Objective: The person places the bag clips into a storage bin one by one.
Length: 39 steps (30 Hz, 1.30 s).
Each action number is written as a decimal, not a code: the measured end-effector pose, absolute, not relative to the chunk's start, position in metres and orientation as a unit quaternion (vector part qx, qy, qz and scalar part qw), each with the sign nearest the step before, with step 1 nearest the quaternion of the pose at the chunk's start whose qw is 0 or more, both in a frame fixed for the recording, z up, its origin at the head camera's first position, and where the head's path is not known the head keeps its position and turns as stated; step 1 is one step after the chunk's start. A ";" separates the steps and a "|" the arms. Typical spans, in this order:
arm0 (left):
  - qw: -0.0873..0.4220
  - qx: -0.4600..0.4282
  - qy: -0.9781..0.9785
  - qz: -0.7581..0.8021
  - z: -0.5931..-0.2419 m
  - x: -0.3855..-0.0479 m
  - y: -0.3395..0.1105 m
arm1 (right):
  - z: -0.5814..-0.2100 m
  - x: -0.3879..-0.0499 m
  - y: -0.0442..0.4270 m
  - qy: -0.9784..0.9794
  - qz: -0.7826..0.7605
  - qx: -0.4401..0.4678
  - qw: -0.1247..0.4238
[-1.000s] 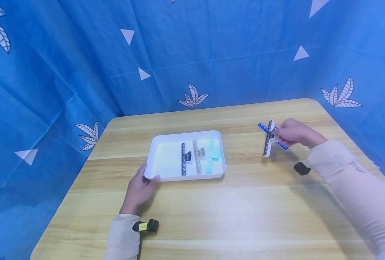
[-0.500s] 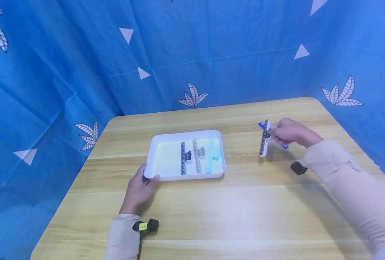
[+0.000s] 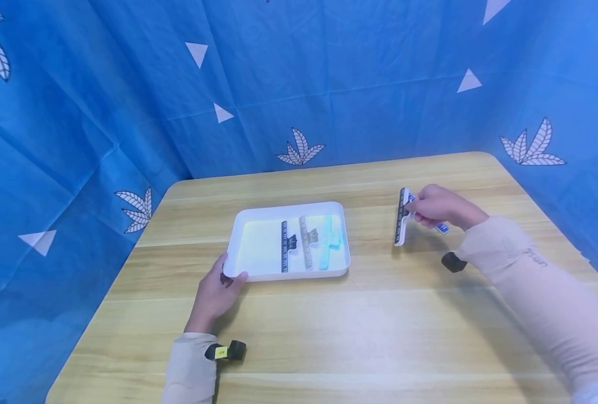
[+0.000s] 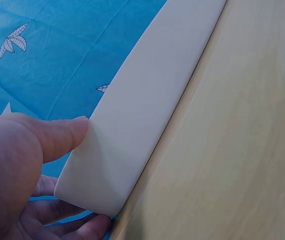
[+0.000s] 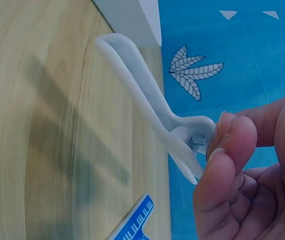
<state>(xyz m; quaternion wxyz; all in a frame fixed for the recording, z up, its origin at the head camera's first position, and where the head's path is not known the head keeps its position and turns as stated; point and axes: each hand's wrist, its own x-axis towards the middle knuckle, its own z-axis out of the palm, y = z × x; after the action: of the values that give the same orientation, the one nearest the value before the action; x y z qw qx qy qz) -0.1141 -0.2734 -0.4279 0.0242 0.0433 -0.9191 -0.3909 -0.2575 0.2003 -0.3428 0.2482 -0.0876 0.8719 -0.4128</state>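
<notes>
My right hand (image 3: pixel 435 203) pinches a white clip with a black piano-key face (image 3: pixel 400 217) by its handle, held above the table. In the right wrist view, the clip's white side (image 5: pixel 137 82) and a small spring show. Partly hidden below that hand lies a blue piano-key clip (image 3: pixel 442 228), whose end (image 5: pixel 135 222) shows in the right wrist view. My left hand (image 3: pixel 215 297) grips the near-left corner of a white tray (image 3: pixel 253 247), its thumb against the side wall. Inside the tray lie a black clip (image 3: pixel 284 247), a greyish clip (image 3: pixel 306 244) and a light blue clip (image 3: pixel 325 252).
The tray stands on a wooden table (image 3: pixel 359 336), left of the right hand. A blue curtain (image 3: pixel 380 84) with leaf and triangle prints hangs behind the table and along its sides.
My right hand has carried the white-and-black clip a little to the left, away from the blue clip. The left hand and the tray have stayed in place.
</notes>
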 end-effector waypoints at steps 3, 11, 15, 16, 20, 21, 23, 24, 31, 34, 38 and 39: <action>0.021 0.045 -0.920 -0.390 -0.428 -0.114 -0.274 | -0.343 -0.258 0.198 0.873 -0.411 -0.088 0.248; 0.022 0.043 -0.921 -0.388 -0.427 -0.115 -0.273 | -0.341 -0.260 0.194 0.873 -0.413 -0.085 0.245; 0.025 0.043 -0.921 -0.386 -0.426 -0.115 -0.274 | -0.340 -0.261 0.192 0.876 -0.409 -0.085 0.241; 0.025 0.043 -0.921 -0.386 -0.426 -0.115 -0.274 | -0.340 -0.261 0.191 0.876 -0.409 -0.086 0.239; 0.024 0.040 -0.920 -0.388 -0.427 -0.115 -0.274 | -0.339 -0.261 0.189 0.875 -0.412 -0.088 0.238; 0.023 0.041 -0.920 -0.389 -0.427 -0.115 -0.274 | -0.339 -0.261 0.188 0.874 -0.413 -0.088 0.239; 0.026 0.039 -0.921 -0.388 -0.427 -0.115 -0.273 | -0.337 -0.261 0.187 0.875 -0.412 -0.090 0.238; 0.028 0.039 -0.920 -0.388 -0.427 -0.115 -0.273 | -0.336 -0.261 0.186 0.875 -0.411 -0.091 0.238; 0.032 0.035 -0.918 -0.393 -0.426 -0.116 -0.273 | -0.330 -0.261 0.182 0.876 -0.409 -0.100 0.235; 0.026 0.040 -0.917 -0.396 -0.425 -0.115 -0.273 | -0.328 -0.261 0.179 0.872 -0.415 -0.103 0.239; 0.022 0.040 -0.915 -0.400 -0.425 -0.115 -0.273 | -0.327 -0.262 0.177 0.873 -0.411 -0.103 0.241; 0.021 0.039 -0.915 -0.401 -0.425 -0.115 -0.274 | -0.327 -0.262 0.176 0.873 -0.410 -0.104 0.241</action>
<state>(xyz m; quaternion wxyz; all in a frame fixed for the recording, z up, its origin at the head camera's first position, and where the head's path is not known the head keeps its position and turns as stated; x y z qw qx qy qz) -0.1151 -0.2735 -0.4250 0.0207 0.0395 -0.9150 -0.4010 -0.2622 0.1761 -0.3267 0.2410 -0.1042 0.8735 -0.4100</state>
